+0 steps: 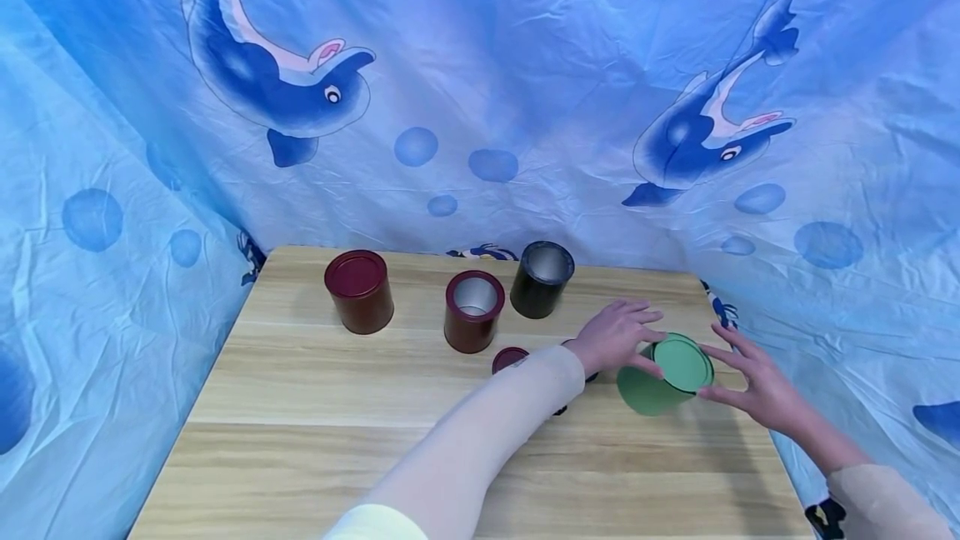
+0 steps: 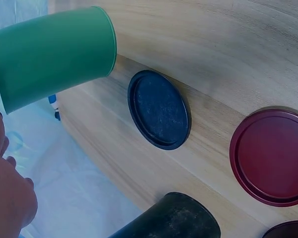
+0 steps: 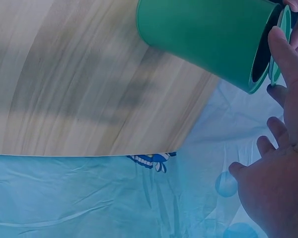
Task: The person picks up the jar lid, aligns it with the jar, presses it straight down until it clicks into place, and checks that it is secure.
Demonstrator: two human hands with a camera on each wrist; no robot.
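On the right side of the table stands a green can [image 1: 647, 392], and a green lid [image 1: 682, 362] is at its mouth. The right wrist view shows a narrow dark gap between the lid [image 3: 274, 74] and the rim of the can [image 3: 203, 39]. My left hand [image 1: 617, 340] holds the lid's left edge with thumb and fingers. Opposite it, my right hand [image 1: 761, 382] grips the lid's right edge between thumb and fingers. The left wrist view catches the side of the can [image 2: 54, 57] and part of the left hand [image 2: 10, 193].
Left of the green can lie a dark lid [image 2: 159, 110] and a maroon lid [image 2: 273, 156], partly behind my left arm in the head view. Farther back stand an open black can [image 1: 534, 294], an open maroon can [image 1: 472, 330] and a lidded maroon can [image 1: 360, 298]. Blue dolphin-print cloth [image 1: 465, 65] surrounds the table.
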